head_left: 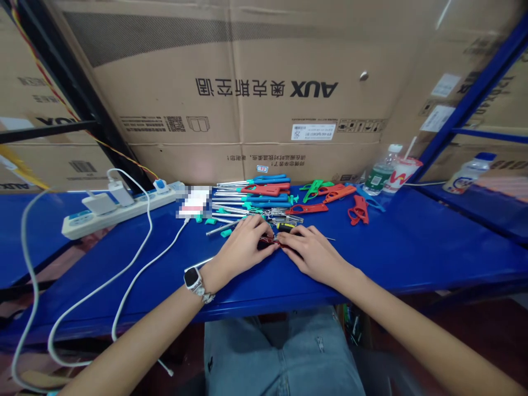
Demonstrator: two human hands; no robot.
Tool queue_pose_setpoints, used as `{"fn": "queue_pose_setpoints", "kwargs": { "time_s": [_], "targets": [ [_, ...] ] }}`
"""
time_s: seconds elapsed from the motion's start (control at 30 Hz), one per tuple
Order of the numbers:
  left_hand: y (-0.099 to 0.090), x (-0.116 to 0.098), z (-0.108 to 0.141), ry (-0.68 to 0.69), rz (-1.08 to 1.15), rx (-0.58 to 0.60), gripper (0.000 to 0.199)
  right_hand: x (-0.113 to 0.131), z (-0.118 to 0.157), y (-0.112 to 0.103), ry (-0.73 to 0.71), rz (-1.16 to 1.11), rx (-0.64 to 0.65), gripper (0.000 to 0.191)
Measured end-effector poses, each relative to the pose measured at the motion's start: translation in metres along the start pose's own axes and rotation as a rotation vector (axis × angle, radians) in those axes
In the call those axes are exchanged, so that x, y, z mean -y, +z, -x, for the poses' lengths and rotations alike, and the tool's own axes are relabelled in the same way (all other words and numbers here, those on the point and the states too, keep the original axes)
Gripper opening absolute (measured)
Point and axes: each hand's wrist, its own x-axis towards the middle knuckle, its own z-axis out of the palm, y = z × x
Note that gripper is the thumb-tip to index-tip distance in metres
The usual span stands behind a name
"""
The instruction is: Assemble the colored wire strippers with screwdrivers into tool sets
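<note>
Fingertips of my left hand (243, 242) and my right hand (315, 253) meet over a dark red lighter handle (266, 242) on the blue table. Both hands are closed around this piece, which they mostly hide. A metal tube (202, 262) shows beside my left wrist; whether it joins the handle is hidden. Just behind my right fingers lies a yellow and black screwdriver (284, 226), its thin shaft showing to the right. Beyond my hands is a pile of long-necked lighters with blue handles (268, 198) and a red lighter handle (264, 189). Small teal caps (226, 233) are scattered near my left hand.
Green handle shells (315, 190), orange-red shells (358, 210) and blue pieces lie to the right. Behind them stand a water bottle (381, 170) and a paper cup (402, 175). A power strip (119, 212) with white cables occupies the left; cardboard (264, 44) walls the back.
</note>
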Motion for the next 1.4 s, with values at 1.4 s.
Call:
{"fn": "queue_pose_setpoints", "kwargs": {
  "time_s": [1.4],
  "targets": [
    [-0.007, 0.006, 0.012, 0.155, -0.121, 0.115, 0.030, 0.002, 0.000, -0.002, 0.019, 0.031, 0.060, 0.035]
  ]
}}
